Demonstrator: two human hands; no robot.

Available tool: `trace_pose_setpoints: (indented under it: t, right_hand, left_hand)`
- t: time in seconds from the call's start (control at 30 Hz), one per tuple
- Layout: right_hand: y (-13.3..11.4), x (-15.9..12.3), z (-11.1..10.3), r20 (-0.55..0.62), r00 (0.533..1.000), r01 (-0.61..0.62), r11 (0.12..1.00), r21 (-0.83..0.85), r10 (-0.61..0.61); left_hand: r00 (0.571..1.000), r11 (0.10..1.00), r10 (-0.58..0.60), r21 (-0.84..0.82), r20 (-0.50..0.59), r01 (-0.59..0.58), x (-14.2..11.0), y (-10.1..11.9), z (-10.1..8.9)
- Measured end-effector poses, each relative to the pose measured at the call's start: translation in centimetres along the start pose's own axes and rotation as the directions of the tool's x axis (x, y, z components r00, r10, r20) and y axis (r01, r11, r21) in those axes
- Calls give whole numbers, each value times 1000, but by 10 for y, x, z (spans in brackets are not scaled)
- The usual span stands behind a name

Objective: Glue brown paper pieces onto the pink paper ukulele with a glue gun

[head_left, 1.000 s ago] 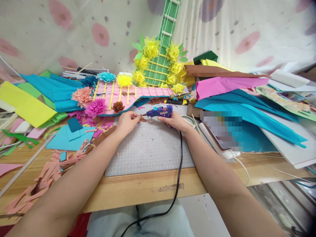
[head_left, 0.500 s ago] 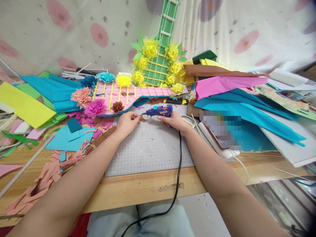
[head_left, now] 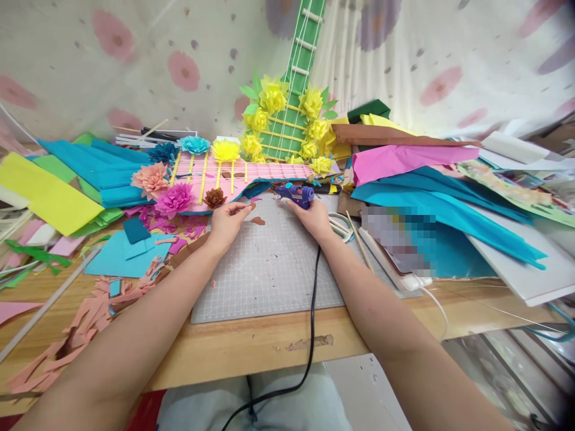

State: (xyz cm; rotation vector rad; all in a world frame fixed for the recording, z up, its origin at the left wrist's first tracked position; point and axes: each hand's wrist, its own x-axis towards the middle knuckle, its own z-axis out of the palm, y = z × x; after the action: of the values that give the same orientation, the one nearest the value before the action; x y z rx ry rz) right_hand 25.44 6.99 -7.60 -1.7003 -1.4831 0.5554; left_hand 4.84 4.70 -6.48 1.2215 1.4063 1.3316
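Note:
My left hand (head_left: 228, 226) is closed in a pinch, with a small brown paper piece (head_left: 253, 206) at its fingertips. Just below those fingers another brown paper piece (head_left: 257, 221) lies on the grey cutting mat (head_left: 269, 275). My right hand (head_left: 313, 216) grips a blue glue gun (head_left: 295, 194) whose nozzle end points left, a short gap from the left fingertips. A black cord (head_left: 313, 299) hangs from under the right wrist across the mat and over the table edge. Left of my left hand, a brown paper flower (head_left: 215, 198) sits on a pink paper-covered guitar shape (head_left: 188, 190).
A green guitar shape (head_left: 287, 129) with yellow flowers stands against the curtain. Paper scraps (head_left: 85, 317) and blue paper (head_left: 128, 254) cover the left side. On the right lie paper sheets (head_left: 417, 191), a phone (head_left: 399, 239), a white power strip (head_left: 381, 254) and a thin stick (head_left: 359, 242).
The glue gun has drawn away to the right and upward from my left fingers. A brown piece now lies clear of them on the mat. The view has shifted slightly.

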Motion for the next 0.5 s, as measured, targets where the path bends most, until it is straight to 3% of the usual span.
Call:
trace_pose_setpoints:
  t: [0.13,0.23,0.3,0.37,0.43,0.5]
  right_hand:
    - [-1,1,-1,11,1000,-16,990,-139,17]
    - [-2,-1,-5,-148,983,92,986,-141,-113]
    - [-6,-6,-9,-320,908,238,961,-138,-271]
    - [-15,-15,-9,-403,824,383,916,-123,-399]
    - [-27,-27,-3,-362,806,489,872,-37,-467]
    - [-38,-37,9,-261,853,495,859,132,-451]
  left_hand:
    - [992,976,-117,-189,-39,107,-7,13,4]
    - [976,939,-217,-280,-37,198,-9,17,7]
    - [963,909,-266,-345,-42,236,-8,17,9]
    - [956,876,-293,-411,-32,254,-7,16,10]
    - [952,838,-306,-478,-9,265,-6,15,11]
    - [948,796,-319,-538,16,277,-8,16,12]
